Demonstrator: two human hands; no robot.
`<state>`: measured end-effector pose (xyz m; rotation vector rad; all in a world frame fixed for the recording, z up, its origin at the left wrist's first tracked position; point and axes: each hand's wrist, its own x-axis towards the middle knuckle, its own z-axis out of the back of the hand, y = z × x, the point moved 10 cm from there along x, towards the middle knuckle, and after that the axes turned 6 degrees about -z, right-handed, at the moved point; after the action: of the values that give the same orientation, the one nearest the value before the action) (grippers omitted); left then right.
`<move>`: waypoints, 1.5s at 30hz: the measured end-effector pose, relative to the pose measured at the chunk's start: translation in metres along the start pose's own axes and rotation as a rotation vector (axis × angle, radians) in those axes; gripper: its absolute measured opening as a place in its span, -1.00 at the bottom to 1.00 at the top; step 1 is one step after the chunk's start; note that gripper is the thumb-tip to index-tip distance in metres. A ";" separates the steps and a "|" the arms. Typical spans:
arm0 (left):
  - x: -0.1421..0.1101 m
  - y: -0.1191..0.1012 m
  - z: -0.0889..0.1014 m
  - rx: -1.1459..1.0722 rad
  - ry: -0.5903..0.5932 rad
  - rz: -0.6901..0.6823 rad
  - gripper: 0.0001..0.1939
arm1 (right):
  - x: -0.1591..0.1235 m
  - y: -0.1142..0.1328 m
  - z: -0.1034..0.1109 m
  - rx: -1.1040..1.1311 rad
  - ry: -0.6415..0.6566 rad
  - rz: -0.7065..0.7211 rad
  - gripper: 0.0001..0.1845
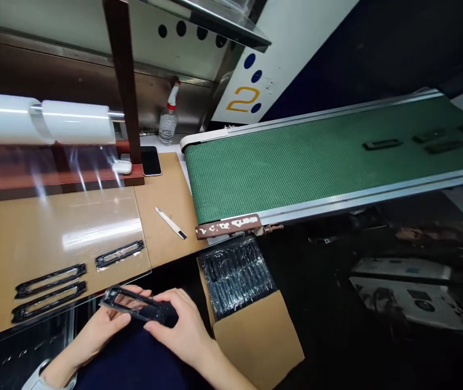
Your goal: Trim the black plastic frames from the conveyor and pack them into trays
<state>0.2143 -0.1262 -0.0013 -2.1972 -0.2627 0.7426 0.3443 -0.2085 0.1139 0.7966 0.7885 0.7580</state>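
A long black plastic frame (137, 307) with an open slot is held in front of my body, above the table's front edge. My left hand (107, 322) grips its left end, fingers beneath and thumb at the near side. Its right end sits between the thumb and fingers of my right hand (182, 319). On the clear sheet (105, 216) beyond lie similar black frames: one (119, 254) nearest my hands and two more, an upper one (50, 280) and a lower one (48, 301), to the left.
Rolls of clear film (77, 122) hang at the left. A cutter knife (170, 222), a phone (151, 161) and a spray bottle (168, 125) are on the table. A green conveyor belt (272, 162) carries several dark parts rightward. Below it stands a carton (258, 336) with wrapped black pieces.
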 end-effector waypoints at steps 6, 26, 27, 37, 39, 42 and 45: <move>0.010 -0.024 -0.044 0.052 -0.044 -0.039 -0.45 | -0.027 -0.006 0.050 -0.050 -0.250 0.137 -0.64; 0.033 -0.004 -0.190 -0.213 -0.316 -0.095 -0.43 | -0.054 -0.083 0.146 0.145 -0.294 0.119 -0.49; 0.034 -0.005 -0.194 -0.207 -0.318 -0.096 -0.44 | -0.055 -0.081 0.149 0.129 -0.296 0.134 -0.49; 0.041 -0.007 -0.221 -0.242 -0.341 -0.116 -0.56 | -0.049 -0.096 0.164 0.231 -0.329 0.045 -0.65; 0.043 -0.008 -0.223 -0.274 -0.371 -0.102 -0.56 | -0.045 -0.107 0.157 0.359 -0.276 -0.020 -0.66; 0.044 -0.012 -0.226 -0.295 -0.398 -0.078 -0.56 | -0.043 -0.120 0.162 0.513 -0.275 -0.069 -0.70; 0.043 -0.019 -0.225 -0.271 -0.409 -0.076 -0.56 | -0.059 -0.113 0.203 0.402 -0.490 -0.014 -0.73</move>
<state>0.3824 -0.2354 0.1111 -2.2507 -0.6838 1.1681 0.5146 -0.3759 0.1324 1.2773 0.5031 0.3637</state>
